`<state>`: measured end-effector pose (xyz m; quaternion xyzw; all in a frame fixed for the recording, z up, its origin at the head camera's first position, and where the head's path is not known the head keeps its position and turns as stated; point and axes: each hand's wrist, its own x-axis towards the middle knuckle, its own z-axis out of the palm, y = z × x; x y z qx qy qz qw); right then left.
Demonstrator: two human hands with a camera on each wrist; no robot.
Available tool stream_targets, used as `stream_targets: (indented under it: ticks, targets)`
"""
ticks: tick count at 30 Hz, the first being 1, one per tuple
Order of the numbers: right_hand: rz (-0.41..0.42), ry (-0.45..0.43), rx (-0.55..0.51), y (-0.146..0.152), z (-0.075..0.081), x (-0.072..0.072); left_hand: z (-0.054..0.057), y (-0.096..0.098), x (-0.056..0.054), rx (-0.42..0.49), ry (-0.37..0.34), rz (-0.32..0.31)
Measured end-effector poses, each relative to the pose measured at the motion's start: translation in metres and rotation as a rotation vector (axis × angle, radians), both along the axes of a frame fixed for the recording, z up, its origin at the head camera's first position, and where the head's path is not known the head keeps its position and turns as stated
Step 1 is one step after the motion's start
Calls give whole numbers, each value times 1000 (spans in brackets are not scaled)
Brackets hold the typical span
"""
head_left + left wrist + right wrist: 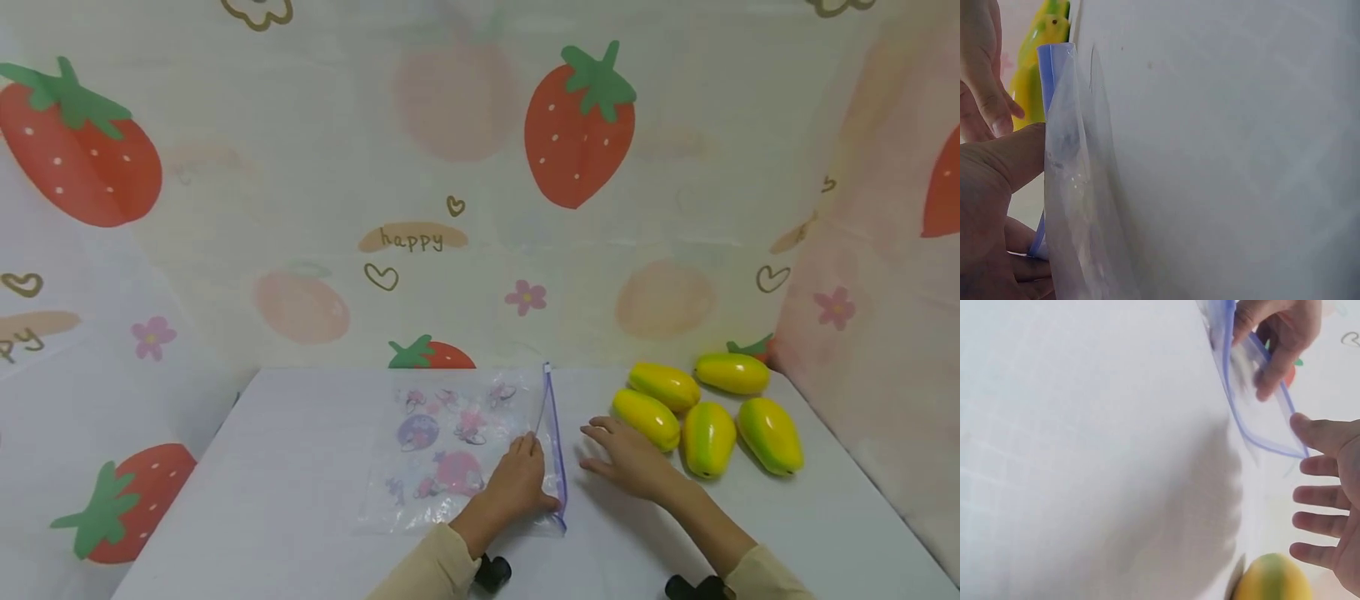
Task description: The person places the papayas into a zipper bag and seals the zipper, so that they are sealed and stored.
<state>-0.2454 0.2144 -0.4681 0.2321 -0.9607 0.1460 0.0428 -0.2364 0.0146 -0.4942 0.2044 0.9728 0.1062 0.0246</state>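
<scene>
A clear zip bag (442,467) with pink and purple cartoon prints lies flat on the white table, its purple zip edge (557,442) toward the right. My left hand (513,483) holds the bag by its mouth, the fingers hooked over the upper rim. In the right wrist view the mouth gapes, and one left fingertip (1264,394) dips inside it. Between the bag and several glossy yellow-green papayas (708,439) is my right hand (630,458), fingers spread and holding nothing. Its fingertips point toward the bag; the nearest papaya (647,419) is just behind the hand.
The papayas sit in a loose group at the table's (247,483) back right. A fabric backdrop (465,167) printed with strawberries rises behind the table and on both sides.
</scene>
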Motion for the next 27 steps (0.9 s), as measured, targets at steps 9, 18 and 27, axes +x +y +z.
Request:
stream_targets:
  ticks: [9, 18, 27]
  targets:
    - [-66, 110, -1, 12, 13, -6, -1, 3, -2, -11, -67, 38]
    - [-126, 179, -21, 33, 23, -5, -4, 4, 4, -27, -67, 13]
    - [-169, 99, -20, 49, 30, -13, -1, -2, 4, -42, -13, 1]
